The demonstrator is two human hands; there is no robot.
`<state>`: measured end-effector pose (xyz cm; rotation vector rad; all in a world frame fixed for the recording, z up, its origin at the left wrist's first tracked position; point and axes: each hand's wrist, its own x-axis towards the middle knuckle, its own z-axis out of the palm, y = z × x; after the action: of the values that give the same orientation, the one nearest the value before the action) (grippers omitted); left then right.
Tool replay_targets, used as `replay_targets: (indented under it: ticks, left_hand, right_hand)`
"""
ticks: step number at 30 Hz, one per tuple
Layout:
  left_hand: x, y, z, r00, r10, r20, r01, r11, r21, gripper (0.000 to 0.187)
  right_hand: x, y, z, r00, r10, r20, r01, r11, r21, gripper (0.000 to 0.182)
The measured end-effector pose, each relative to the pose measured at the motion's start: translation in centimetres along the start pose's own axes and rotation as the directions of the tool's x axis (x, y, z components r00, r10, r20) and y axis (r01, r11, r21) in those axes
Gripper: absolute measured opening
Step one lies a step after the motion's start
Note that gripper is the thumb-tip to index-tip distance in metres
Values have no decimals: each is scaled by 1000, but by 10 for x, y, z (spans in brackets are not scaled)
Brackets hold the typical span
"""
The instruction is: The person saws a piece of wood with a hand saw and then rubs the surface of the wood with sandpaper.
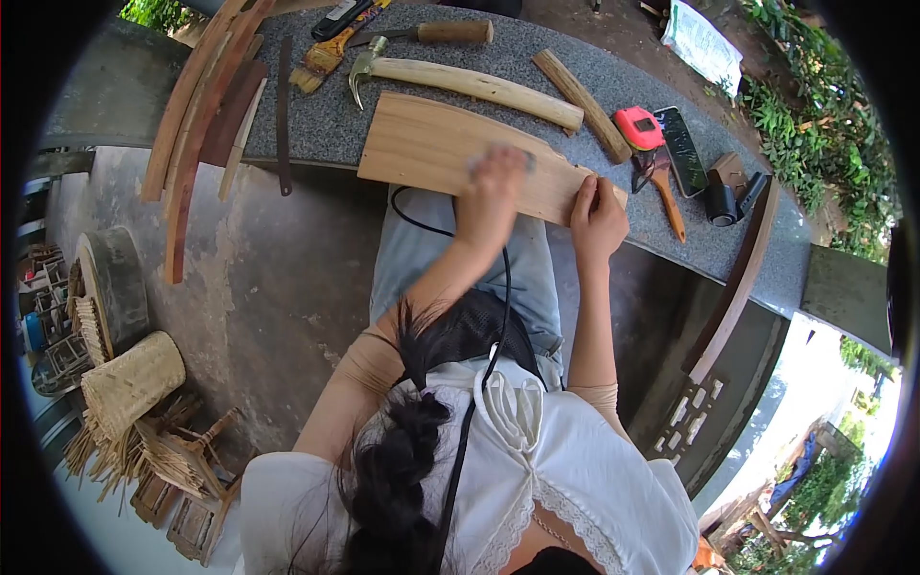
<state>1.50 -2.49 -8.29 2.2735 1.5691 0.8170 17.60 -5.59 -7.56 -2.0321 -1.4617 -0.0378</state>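
A flat wooden board (422,144) lies across the near edge of the stone table, partly over my lap. My left hand (489,187), smeared by motion, presses down on the board's face. A small greyish piece (527,161) shows at its fingertips, too blurred to name. At the board's right end my right hand (600,218) grips the edge, thumb on top and fingers curled. Just beyond the board lies a claw hammer (470,84) with a pale wooden handle. A short wooden stick (583,105) rests to the hammer's right.
Long wooden strips (206,105) overhang the table (321,125) at left, beside a thin dark metal strip (285,115). Paintbrushes (326,59) (668,196), a red tape measure (638,126), a phone (681,149) and a black device (733,201) lie about. A black cable (506,278) crosses my lap.
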Motion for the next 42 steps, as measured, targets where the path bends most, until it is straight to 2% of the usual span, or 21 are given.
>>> replay_targets:
  ticks: [1, 2, 4, 6, 8, 11, 13, 14, 16, 20, 23, 24, 27, 30, 32, 34, 37, 38, 39, 41, 42]
  left_hand:
    - [-12, 14, 18, 975, 212, -61, -211, 977, 18, 31]
    - [-17, 21, 18, 978, 207, -5, -207, 978, 8, 33]
    - [-7, -3, -2, 989, 149, 22, -148, 988, -45, 34]
    - [10, -42, -43, 988, -145, 45, 144, 989, 12, 34]
    - [17, -95, -65, 963, -34, -266, 96, 970, 221, 31]
    - [14, -64, -48, 974, -165, -158, 193, 964, 184, 33]
    - [2, -12, -12, 999, -34, 9, 32, 994, 102, 37]
    - [-11, 2, 16, 979, 195, -59, -188, 977, 105, 37]
    - [-15, 16, 15, 978, 203, -42, -199, 977, 73, 36]
    - [12, -59, -54, 983, -181, 21, 179, 981, 75, 35]
    - [5, -111, -52, 966, -60, -253, 145, 932, 333, 35]
    - [8, -75, -55, 971, -188, -147, 219, 947, 234, 39]
    - [-15, 9, 10, 984, 176, 8, -174, 969, 176, 37]
    - [-17, 23, 7, 966, 242, 96, -242, 970, -2, 38]
    - [-2, -13, -28, 991, 29, 133, -27, 1000, -12, 41]
    - [2, -75, -53, 997, -22, -72, 37, 976, 214, 37]
    - [-7, -96, -49, 978, -104, -182, 156, 941, 301, 39]
    - [-5, -66, -47, 988, -129, -86, 149, 940, 306, 38]
    - [-7, -39, -33, 997, -31, -66, 50, 947, 317, 37]
    - [-18, 0, 3, 974, 218, 52, -223, 968, 114, 39]
    - [-22, 19, 6, 970, 209, 123, -209, 978, -12, 38]
  right_hand:
    - [-1, 2, -1, 1000, -11, 0, 11, 1000, -8, 28]
    - [-1, 3, 0, 1000, -6, 5, 6, 1000, -3, 28]
    - [0, 2, 0, 1000, 2, 5, -2, 1000, 12, 28]
    - [0, 1, 0, 1000, 7, 12, -7, 1000, -3, 28]
    - [0, 2, 0, 1000, 19, 16, -19, 1000, 1, 28]
    - [-1, -1, 0, 999, 31, 24, -31, 1000, -1, 28]
    - [0, -1, -1, 999, 37, 25, -36, 999, -13, 28]
    - [-1, -2, -1, 999, 30, 30, -30, 1000, -6, 28]
    - [1, 1, -2, 999, 13, 30, -12, 1000, -3, 28]
    - [2, 0, -1, 1000, -20, -8, 20, 1000, 23, 29]
    - [0, -1, -2, 1000, -4, 15, 4, 1000, -5, 28]
    - [0, -2, -1, 1000, -5, 10, 5, 1000, -3, 28]
    - [-2, 0, -2, 999, -29, -15, 29, 1000, -3, 28]
    - [2, 2, -4, 1000, 14, 27, -15, 999, 38, 27]
    - [0, -2, -5, 1000, -2, 12, 2, 1000, 24, 27]
    - [0, -3, -3, 999, -29, -19, 30, 999, 34, 27]
    - [1, -3, -5, 999, -34, -36, 35, 999, 26, 27]
    - [-1, -3, -6, 999, -33, -28, 34, 999, 31, 27]
    - [0, -4, -6, 999, -34, -19, 35, 999, 34, 27]
    - [1, -4, -6, 999, -33, -17, 34, 999, 29, 27]
    - [0, -3, -6, 1000, -14, 1, 14, 1000, 27, 27]
